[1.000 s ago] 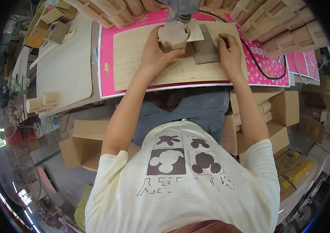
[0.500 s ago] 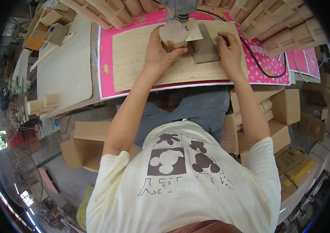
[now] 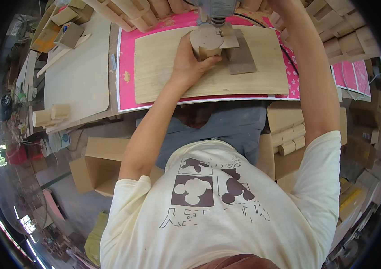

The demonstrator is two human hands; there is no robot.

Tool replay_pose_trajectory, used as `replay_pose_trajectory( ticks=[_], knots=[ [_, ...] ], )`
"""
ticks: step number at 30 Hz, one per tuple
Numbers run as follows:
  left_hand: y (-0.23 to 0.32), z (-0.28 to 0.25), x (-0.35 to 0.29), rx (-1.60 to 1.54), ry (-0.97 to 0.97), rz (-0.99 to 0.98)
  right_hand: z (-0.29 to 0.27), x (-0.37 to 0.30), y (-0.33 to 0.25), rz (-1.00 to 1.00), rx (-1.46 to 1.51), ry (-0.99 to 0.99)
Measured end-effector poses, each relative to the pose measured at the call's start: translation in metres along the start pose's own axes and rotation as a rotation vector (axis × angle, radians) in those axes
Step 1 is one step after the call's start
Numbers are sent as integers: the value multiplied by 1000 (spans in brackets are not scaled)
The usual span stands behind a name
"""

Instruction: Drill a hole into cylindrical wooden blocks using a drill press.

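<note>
My left hand [image 3: 190,62] is wrapped round a round-topped wooden block [image 3: 206,36], its thumb along the near side. The block sits beneath the tip of a grey drill-like machine [image 3: 217,10]. Against the block's right side are a small light plate [image 3: 230,41] and a flat brown board [image 3: 243,62]. All of this rests on a wide plywood board [image 3: 163,80]. My right arm stretches forward to the top edge, where my right hand [image 3: 284,4] is mostly cut off beside the wooden pieces; its fingers do not show.
Slotted wooden pieces [image 3: 345,47] are stacked at the far right, more [image 3: 127,11] at the far left. A pink sheet [image 3: 127,92] lies under the plywood. A black cable [image 3: 289,58] runs by my right arm. Open cardboard boxes [image 3: 103,148] stand below the table, the right one holding wooden cylinders [image 3: 291,145].
My right hand has left the brown board's side and moved forward and right to the top edge. My left hand stays on the wooden block. The view has shifted slightly.
</note>
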State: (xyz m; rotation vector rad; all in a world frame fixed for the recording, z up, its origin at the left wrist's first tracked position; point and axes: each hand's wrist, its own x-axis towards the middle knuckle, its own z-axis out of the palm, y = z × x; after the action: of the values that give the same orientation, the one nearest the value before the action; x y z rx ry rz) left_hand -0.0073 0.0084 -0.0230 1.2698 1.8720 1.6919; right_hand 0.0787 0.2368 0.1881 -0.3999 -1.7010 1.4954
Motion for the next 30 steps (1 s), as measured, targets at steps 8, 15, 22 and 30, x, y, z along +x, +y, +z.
replay_pose_trajectory(
  ticks=[8, 15, 22, 30],
  knots=[
    [-5, -1, -1, 25, 7, 18, -28, -95, -10, -264, -189, 26],
    [-8, -1, 0, 96, 13, 39, 1, -138, 38, -519, -121, 273],
    [-7, 0, -1, 0, -8, 19, -22, -52, -2, -370, -216, 69],
    [-9, -3, 0, 21, -5, -6, -30, -24, 24, -121, -203, 45]
  ],
)
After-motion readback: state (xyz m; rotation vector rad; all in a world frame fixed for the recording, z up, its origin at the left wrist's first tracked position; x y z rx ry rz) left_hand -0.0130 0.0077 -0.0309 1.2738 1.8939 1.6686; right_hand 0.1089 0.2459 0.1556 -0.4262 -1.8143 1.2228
